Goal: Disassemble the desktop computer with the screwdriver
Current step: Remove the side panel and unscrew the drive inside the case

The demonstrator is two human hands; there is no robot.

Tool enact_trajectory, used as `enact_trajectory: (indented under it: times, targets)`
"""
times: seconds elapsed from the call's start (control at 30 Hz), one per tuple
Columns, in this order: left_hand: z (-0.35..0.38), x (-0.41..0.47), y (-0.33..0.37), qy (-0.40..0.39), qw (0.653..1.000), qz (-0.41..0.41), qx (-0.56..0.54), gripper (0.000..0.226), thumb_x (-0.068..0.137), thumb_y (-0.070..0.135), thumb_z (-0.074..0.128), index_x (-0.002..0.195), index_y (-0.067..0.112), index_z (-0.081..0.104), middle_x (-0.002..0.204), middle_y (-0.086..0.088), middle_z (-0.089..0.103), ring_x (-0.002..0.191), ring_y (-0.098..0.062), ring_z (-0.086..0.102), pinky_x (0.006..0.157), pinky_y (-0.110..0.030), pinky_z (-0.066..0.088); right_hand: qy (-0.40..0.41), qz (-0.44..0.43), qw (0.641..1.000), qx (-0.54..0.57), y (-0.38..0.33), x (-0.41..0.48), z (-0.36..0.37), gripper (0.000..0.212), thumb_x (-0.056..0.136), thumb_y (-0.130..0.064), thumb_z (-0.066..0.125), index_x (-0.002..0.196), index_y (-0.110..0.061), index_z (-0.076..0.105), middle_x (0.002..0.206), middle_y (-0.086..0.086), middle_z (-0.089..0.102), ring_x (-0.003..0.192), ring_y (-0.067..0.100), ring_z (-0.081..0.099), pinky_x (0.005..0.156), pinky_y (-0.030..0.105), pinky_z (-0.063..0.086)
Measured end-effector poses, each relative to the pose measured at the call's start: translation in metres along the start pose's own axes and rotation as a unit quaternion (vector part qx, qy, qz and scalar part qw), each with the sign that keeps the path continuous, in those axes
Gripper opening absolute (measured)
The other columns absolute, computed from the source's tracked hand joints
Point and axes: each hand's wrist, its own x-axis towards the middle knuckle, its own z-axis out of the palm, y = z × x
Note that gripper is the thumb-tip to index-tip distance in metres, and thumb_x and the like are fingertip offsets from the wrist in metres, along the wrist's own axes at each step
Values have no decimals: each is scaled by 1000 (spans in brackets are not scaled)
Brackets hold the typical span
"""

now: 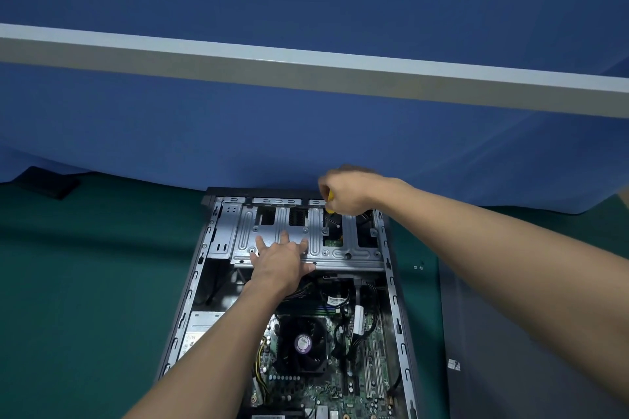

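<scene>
An open desktop computer case [394, 299] lies flat on a green table, its motherboard and CPU fan [302, 343] exposed near me. A silver metal drive cage [354, 253] spans the far end of the case. My left hand [280, 260] presses flat on the cage, fingers spread. My right hand [347, 192] grips a yellow-handled screwdriver [329, 206], held upright. Its shaft points down at a screw [325, 231] on the cage.
A grey side panel [510, 333] lies on the green table [85, 282] to the right of the case. Two small screws [418, 267] sit just beside it. A dark flat object [47, 184] rests at the far left. A blue partition wall [306, 133] rises right behind the case.
</scene>
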Motion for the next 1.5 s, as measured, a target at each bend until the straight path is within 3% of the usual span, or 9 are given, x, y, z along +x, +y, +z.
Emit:
enact_trajectory:
  times: [0.2, 0.3, 0.47, 0.6, 0.73, 0.87, 1.1, 1.33, 1.5]
  targets:
    - [-1, -1, 0, 0, 1000, -1, 1, 55, 98, 46, 46, 149, 36, 28, 161, -8, 7, 142, -52, 0, 114, -63, 13, 3, 40, 999, -8, -2, 2, 3, 47, 97, -56, 36, 78, -14, 43, 69, -4, 42, 67, 20, 47, 64, 30, 38]
    - [-1, -2, 1, -3, 1000, -1, -1, 56, 97, 46, 46, 149, 36, 27, 161, -8, 6, 142, -52, -1, 114, -62, 11, 28, 41, 998, -46, -6, 2, 3, 41, 100, -39, 41, 65, -17, 40, 66, -1, 43, 63, 21, 48, 59, 27, 37]
    - [-2, -1, 1, -2, 1000, -3, 0, 56, 97, 46, 46, 149, 36, 28, 161, -8, 6, 142, -51, 0, 115, -62, 11, -29, 6, 1000, 6, -6, -1, -3, 16, 89, -17, 50, 101, -13, 59, 97, 6, 63, 86, 26, 59, 64, 32, 49]
    - [-1, -1, 1, -2, 1000, -2, 1, 55, 98, 46, 46, 149, 36, 28, 161, -8, 6, 142, -51, 0, 115, -61, 12, 16, 41, 998, -42, -5, 0, 2, 49, 96, -59, 35, 75, -17, 49, 72, -1, 50, 61, 16, 46, 60, 29, 37]
    - [-1, -1, 1, -3, 1000, -4, -9, 53, 98, 46, 46, 148, 36, 30, 162, -7, 6, 142, -51, -2, 115, -62, 11, 27, 50, 997, -60, -6, 1, 2, 38, 98, -32, 44, 63, -16, 41, 67, 0, 48, 55, 16, 44, 61, 27, 39]
    - [-1, -1, 1, 1, 1000, -3, -6, 54, 98, 46, 46, 148, 36, 30, 161, -7, 7, 142, -52, -1, 114, -62, 12, 1, 20, 1000, -3, -4, -1, -4, 6, 89, -17, 55, 87, -12, 58, 85, 6, 61, 78, 26, 59, 60, 29, 47]
    - [0, 0, 0, 0, 1000, -3, -4, 54, 97, 47, 46, 148, 36, 29, 162, -7, 7, 142, -51, 0, 114, -62, 13, 17, 76, 997, -21, -3, 0, 3, 49, 99, -53, 32, 64, -19, 38, 65, -3, 43, 56, 15, 43, 65, 29, 38]
    - [1, 2, -1, 1, 1000, -2, -2, 54, 97, 47, 47, 147, 36, 30, 161, -8, 7, 141, -52, 0, 114, -63, 12, 1, 14, 999, 36, -2, -1, -1, 6, 90, -16, 56, 96, -16, 56, 96, 3, 61, 87, 24, 58, 63, 30, 46]
    - [2, 2, -1, 6, 1000, 1, 0, 54, 97, 47, 47, 147, 36, 31, 161, -8, 8, 142, -52, 2, 114, -63, 12, 10, 67, 998, 0, -4, 1, 3, 48, 96, -57, 36, 75, -16, 46, 72, -2, 48, 65, 18, 50, 64, 30, 39]
